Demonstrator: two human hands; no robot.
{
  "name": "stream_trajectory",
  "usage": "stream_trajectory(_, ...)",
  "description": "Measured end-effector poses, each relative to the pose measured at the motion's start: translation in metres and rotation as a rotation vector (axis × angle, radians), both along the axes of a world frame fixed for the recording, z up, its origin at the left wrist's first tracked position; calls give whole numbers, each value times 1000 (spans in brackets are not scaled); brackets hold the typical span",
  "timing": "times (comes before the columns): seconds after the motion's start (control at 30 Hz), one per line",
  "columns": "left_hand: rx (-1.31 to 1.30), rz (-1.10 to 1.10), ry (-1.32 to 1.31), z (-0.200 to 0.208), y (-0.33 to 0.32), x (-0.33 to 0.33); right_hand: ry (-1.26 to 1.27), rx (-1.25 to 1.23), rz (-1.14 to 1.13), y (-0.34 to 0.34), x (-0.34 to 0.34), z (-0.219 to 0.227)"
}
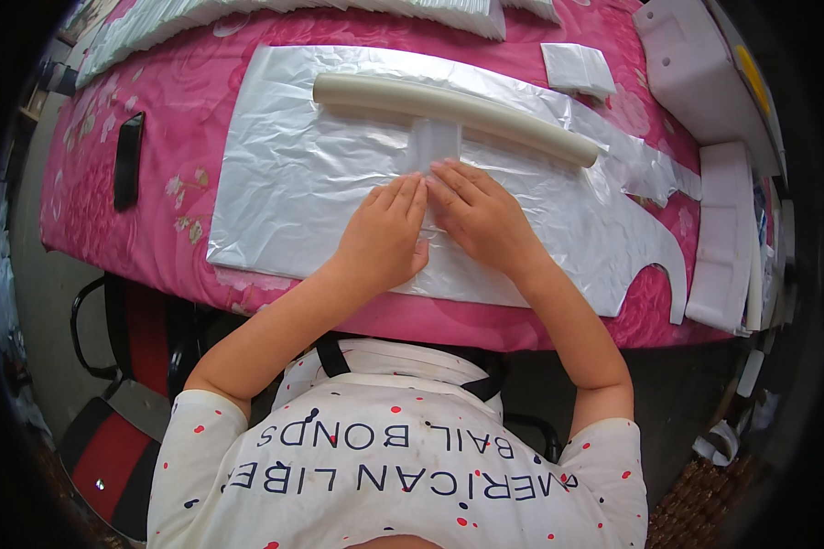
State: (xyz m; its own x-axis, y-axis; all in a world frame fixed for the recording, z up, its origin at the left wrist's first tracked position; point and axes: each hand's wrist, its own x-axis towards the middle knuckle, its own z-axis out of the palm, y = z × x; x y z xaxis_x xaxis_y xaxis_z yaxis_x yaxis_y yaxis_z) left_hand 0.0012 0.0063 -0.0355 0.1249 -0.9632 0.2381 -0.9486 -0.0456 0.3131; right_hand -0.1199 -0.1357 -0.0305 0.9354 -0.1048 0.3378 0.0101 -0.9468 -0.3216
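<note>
A large white plastic carrier bag (293, 183) lies flat on the table, its handle end toward the right. Over its far part rests a long beige tube (458, 112), slanting slightly down to the right. A narrow folded strip of translucent plastic (438, 142) runs from the tube toward me. My left hand (386, 229) lies at the near end of this strip, fingers straight, thumb apart. My right hand (481, 215) meets it from the other side, its fingers stretched out over the plastic. The fingertips nearly touch and partly hide the strip's end.
A pink flowered cloth (82, 201) covers the table. A black phone-like object (129, 161) lies at the left, and a small folded white packet (579, 69) at the far right. Stacked white plastic (275, 11) lines the far edge. White foam boxes (719, 238) border the right side.
</note>
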Motion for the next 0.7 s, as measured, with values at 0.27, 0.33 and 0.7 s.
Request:
stream_trajectory(0.27,-66,-79,-148,-6,-12,18,15,183,15,-18,6,0)
stream_trajectory(0.33,-70,-126,-86,-4,-8,22,-14,197,32,-17,6,0)
stream_trajectory(0.7,-96,-244,155,1,51,12,-76,154,109,32,-19,-5)
